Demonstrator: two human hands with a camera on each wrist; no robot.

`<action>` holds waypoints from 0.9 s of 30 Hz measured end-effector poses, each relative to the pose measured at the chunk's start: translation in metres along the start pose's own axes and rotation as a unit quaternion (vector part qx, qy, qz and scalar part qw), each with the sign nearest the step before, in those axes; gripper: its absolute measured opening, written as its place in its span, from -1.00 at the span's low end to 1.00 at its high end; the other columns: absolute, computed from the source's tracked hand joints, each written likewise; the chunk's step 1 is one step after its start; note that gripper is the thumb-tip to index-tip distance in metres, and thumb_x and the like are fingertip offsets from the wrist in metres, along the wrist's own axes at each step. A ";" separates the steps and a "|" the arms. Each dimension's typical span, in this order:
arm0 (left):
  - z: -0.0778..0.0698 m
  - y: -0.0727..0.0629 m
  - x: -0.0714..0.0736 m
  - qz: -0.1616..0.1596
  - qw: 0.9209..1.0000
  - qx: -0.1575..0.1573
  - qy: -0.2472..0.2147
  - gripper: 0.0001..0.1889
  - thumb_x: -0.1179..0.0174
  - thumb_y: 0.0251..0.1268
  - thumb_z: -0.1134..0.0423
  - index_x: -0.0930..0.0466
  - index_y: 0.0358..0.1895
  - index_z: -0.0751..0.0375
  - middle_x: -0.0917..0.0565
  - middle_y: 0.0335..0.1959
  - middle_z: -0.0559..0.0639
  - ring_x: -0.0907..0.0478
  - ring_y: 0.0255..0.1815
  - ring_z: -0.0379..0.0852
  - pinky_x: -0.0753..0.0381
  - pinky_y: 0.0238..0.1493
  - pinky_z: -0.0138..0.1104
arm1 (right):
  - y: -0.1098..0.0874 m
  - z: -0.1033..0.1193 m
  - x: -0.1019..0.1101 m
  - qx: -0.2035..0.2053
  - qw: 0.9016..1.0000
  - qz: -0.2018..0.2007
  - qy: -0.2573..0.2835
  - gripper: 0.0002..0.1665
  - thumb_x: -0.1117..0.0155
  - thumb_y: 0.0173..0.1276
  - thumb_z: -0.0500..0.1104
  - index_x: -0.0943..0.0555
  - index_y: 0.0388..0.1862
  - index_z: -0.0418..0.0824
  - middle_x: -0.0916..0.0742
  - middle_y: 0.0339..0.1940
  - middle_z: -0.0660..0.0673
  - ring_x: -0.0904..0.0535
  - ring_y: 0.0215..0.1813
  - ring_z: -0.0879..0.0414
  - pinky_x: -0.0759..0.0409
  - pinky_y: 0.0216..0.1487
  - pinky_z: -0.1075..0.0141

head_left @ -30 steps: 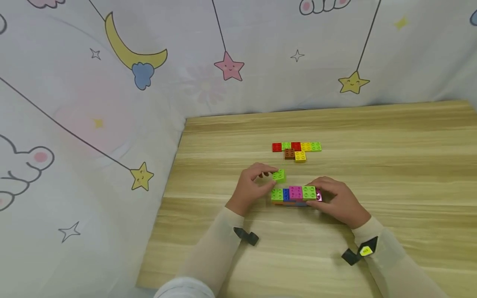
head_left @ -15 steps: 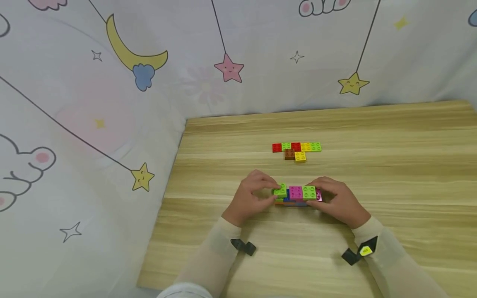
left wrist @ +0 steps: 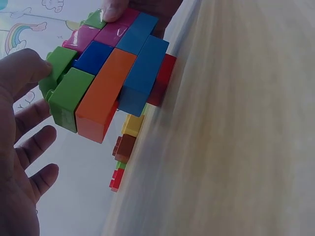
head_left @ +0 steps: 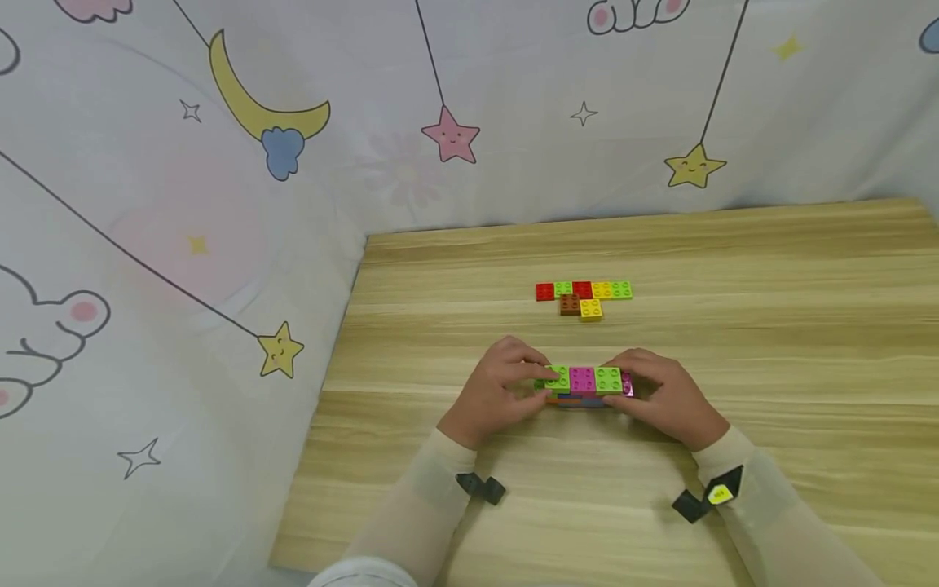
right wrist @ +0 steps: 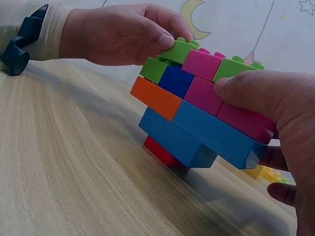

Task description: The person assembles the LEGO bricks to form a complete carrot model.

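A stack of toy building bricks (head_left: 583, 383) stands between my hands, widening upward from a red brick (right wrist: 160, 151) at the bottom. Blue and orange bricks make up its middle layers, with green, dark blue and pink ones above. My left hand (head_left: 495, 393) pinches a light green brick (right wrist: 178, 53) at the left end of the top row, beside a pink brick (right wrist: 202, 64). In the left wrist view that green brick sits slightly tilted over the bricks below it. My right hand (head_left: 669, 399) grips the stack's right end, thumb on the front and other fingers behind.
Farther back on the wooden table (head_left: 440, 277) lies a group of loose bricks: red, green and yellow ones in a row, with a brown brick (head_left: 570, 305) and a yellow brick (head_left: 590, 310) in front. A patterned cloth (head_left: 528, 73) hangs behind the table.
My left hand has brought the light green brick from behind the stack down onto its left end, then slid it right against the pink brick. My right hand has kept its hold.
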State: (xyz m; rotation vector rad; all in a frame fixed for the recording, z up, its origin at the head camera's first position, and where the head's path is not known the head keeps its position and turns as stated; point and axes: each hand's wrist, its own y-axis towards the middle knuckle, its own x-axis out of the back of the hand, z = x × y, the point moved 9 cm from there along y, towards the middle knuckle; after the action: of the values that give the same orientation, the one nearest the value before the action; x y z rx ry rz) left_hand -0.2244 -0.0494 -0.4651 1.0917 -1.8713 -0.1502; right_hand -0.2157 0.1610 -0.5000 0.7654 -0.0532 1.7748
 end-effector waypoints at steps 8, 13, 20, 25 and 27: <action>-0.003 0.003 0.000 0.015 1.000 -0.011 0.024 -0.82 -0.48 0.19 0.20 -0.86 -0.14 0.01 -0.72 -0.09 -0.19 -0.53 0.06 -0.20 -0.48 0.23 -0.29 | 0.001 0.002 0.001 0.005 1.000 -0.002 0.007 -0.51 -0.70 0.07 -0.28 -0.77 0.01 -0.05 -0.80 -0.05 0.04 -0.65 0.02 0.23 -0.48 0.13 0.53; -0.005 0.005 0.000 0.026 0.999 -0.017 0.027 -0.83 -0.48 0.19 0.21 -0.86 -0.14 0.03 -0.73 -0.09 -0.16 -0.55 0.06 -0.18 -0.48 0.25 -0.29 | 0.000 0.003 0.002 0.002 1.000 -0.003 0.000 -0.53 -0.69 0.08 -0.27 -0.78 -0.01 -0.04 -0.80 -0.05 0.05 -0.64 0.02 0.25 -0.48 0.13 0.53; -0.007 0.005 -0.002 0.034 0.998 -0.021 0.044 -0.83 -0.47 0.18 0.21 -0.86 -0.15 0.03 -0.73 -0.08 -0.16 -0.55 0.06 -0.17 -0.49 0.24 -0.30 | 0.000 0.003 0.001 -0.002 1.000 -0.002 0.005 -0.53 -0.70 0.07 -0.27 -0.78 -0.01 -0.04 -0.80 -0.06 0.05 -0.64 0.01 0.25 -0.48 0.13 0.53; -0.007 0.005 -0.003 0.040 0.998 -0.010 0.044 -0.84 -0.47 0.18 0.21 -0.85 -0.17 0.04 -0.72 -0.07 -0.17 -0.53 0.07 -0.19 -0.47 0.25 -0.33 | 0.000 0.002 0.000 -0.009 1.000 0.002 0.010 -0.54 -0.69 0.08 -0.26 -0.78 -0.01 -0.05 -0.79 -0.05 0.03 -0.64 0.02 0.24 -0.47 0.13 0.54; -0.006 0.004 -0.003 0.042 0.998 -0.007 0.042 -0.85 -0.47 0.18 0.21 -0.85 -0.17 0.04 -0.72 -0.07 -0.17 -0.54 0.08 -0.18 -0.48 0.25 -0.34 | 0.000 0.000 0.000 -0.014 1.000 0.004 0.007 -0.55 -0.69 0.09 -0.25 -0.78 -0.01 -0.04 -0.79 -0.05 0.04 -0.63 0.02 0.25 -0.47 0.13 0.53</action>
State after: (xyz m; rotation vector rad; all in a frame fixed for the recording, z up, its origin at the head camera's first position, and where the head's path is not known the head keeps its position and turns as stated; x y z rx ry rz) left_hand -0.2217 -0.0426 -0.4614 0.9939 -1.8346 -0.0692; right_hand -0.2154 0.1608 -0.4998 0.7333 -0.0715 1.7829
